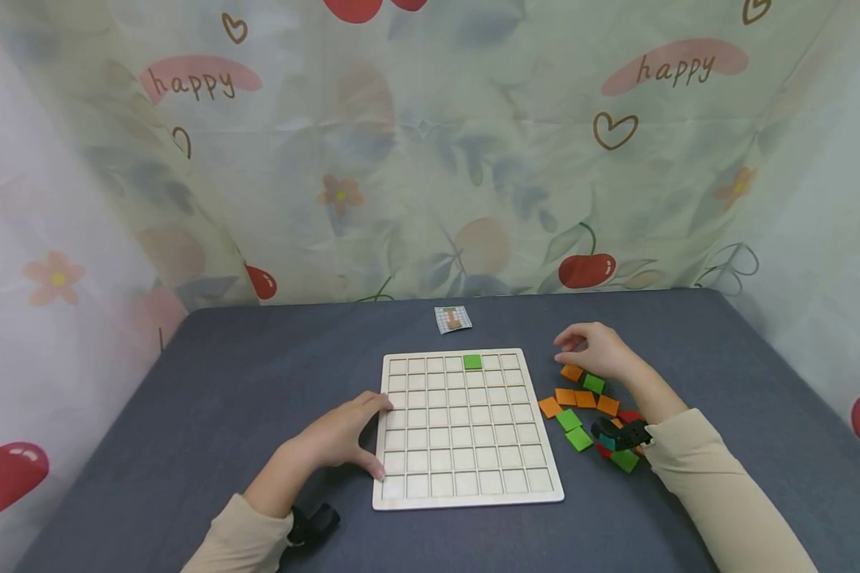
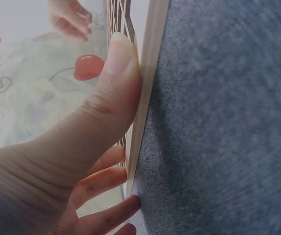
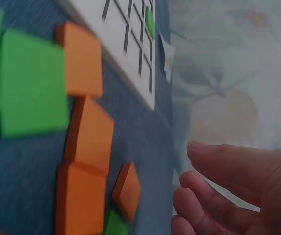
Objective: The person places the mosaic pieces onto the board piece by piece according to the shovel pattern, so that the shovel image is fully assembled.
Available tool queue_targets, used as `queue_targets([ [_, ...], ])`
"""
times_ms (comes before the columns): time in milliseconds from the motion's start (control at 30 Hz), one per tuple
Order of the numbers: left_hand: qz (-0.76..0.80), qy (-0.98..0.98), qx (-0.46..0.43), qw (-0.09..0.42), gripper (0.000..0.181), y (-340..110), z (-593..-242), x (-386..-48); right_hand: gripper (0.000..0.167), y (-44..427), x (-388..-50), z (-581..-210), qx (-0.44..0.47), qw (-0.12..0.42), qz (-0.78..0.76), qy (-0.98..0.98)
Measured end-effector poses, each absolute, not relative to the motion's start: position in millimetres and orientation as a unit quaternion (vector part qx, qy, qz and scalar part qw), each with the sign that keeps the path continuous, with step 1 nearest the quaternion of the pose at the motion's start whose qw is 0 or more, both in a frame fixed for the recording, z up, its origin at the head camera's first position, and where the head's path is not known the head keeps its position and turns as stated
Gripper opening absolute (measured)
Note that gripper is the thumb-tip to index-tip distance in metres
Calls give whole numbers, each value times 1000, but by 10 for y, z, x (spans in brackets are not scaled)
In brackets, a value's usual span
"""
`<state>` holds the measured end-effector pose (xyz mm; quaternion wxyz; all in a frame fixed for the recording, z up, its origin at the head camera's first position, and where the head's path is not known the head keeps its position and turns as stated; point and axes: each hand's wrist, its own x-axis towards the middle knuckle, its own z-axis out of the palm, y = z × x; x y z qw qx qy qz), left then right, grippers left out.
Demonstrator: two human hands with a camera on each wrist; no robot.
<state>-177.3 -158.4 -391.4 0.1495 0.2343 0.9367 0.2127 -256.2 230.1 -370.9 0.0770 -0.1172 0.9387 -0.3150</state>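
Note:
A white square grid board (image 1: 469,503) lies flat on the dark cloth, with one green tile (image 1: 472,362) in its far row. My left hand (image 1: 342,432) rests against the board's left edge, thumb and fingers spread apart along it. In the left wrist view the thumb (image 2: 116,81) touches the board's rim. My right hand (image 1: 596,348) hovers over the far end of the loose tiles, right of the board. Its fingers are loosely bent, and I see nothing between them in the right wrist view. Closest below is an orange tile (image 1: 572,372), beside a green tile (image 1: 594,383).
More orange tiles (image 1: 585,399), green tiles (image 1: 579,438) and red tiles (image 1: 630,415) lie scattered right of the board, partly beneath the right wrist. A small printed card (image 1: 453,319) lies beyond the board. A patterned curtain (image 1: 423,159) hangs behind the table.

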Motion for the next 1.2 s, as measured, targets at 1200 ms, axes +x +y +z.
queue_targets([
  [1200,218,935,235,151,91,-1590,-3931,-1788,32,2707,-2368,-3869,-130,133,-275,943],
])
